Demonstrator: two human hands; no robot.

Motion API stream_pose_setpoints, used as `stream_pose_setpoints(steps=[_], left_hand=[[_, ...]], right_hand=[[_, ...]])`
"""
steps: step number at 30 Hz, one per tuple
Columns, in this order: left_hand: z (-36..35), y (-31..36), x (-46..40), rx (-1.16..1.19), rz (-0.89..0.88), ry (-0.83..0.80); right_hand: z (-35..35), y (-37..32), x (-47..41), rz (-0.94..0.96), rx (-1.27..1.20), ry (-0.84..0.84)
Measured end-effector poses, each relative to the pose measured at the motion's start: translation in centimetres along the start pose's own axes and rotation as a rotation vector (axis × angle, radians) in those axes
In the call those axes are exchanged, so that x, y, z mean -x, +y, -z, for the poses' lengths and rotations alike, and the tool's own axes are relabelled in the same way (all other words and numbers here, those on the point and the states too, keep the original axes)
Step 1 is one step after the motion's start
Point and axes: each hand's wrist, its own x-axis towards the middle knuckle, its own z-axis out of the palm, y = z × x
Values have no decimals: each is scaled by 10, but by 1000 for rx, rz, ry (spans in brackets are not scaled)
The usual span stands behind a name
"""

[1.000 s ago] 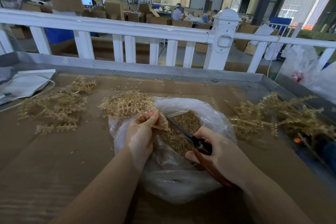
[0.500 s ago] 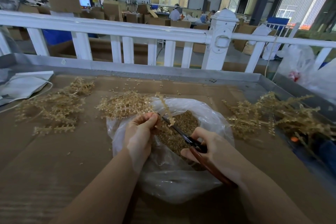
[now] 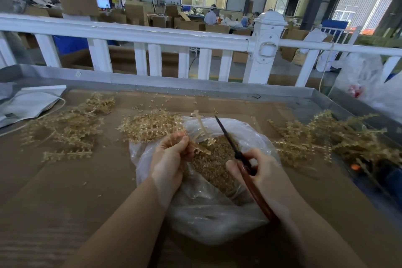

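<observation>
My left hand [image 3: 169,159] pinches a tan plastic sprue strip [image 3: 201,130] that sticks up and to the right over an open clear plastic bag [image 3: 208,220]. The bag holds a heap of small tan pieces [image 3: 214,165]. My right hand [image 3: 258,172] grips red-handled scissors [image 3: 243,163]; their dark blades point up and left, tips just right of the strip and apart from it.
Piles of tan sprue branches lie on the cardboard-covered table at the left [image 3: 65,128], behind the bag [image 3: 150,126] and at the right [image 3: 330,137]. White folded material [image 3: 30,102] sits far left. A grey metal rim [image 3: 195,85] and a white fence [image 3: 152,39] bound the far edge.
The scissors came off the strip and swung upward to the right, blades now pointing up. The strip in my left hand has tipped more upright.
</observation>
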Motion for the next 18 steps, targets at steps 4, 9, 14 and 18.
stream_pose_setpoints(steps=[4, 9, 14, 18], left_hand=[[-1, 0, 0, -11, -7, -5], [-4, -2, -1, -52, -2, 8], [-3, -4, -1, -66, -23, 10], [-2, -3, 0, -35, -20, -32]], right_hand=[[1, -6, 2, 40, 81, 50], [-4, -23, 8, 126, 93, 59], [-14, -25, 6, 126, 204, -6], [-19, -14, 3, 83, 269, -34]])
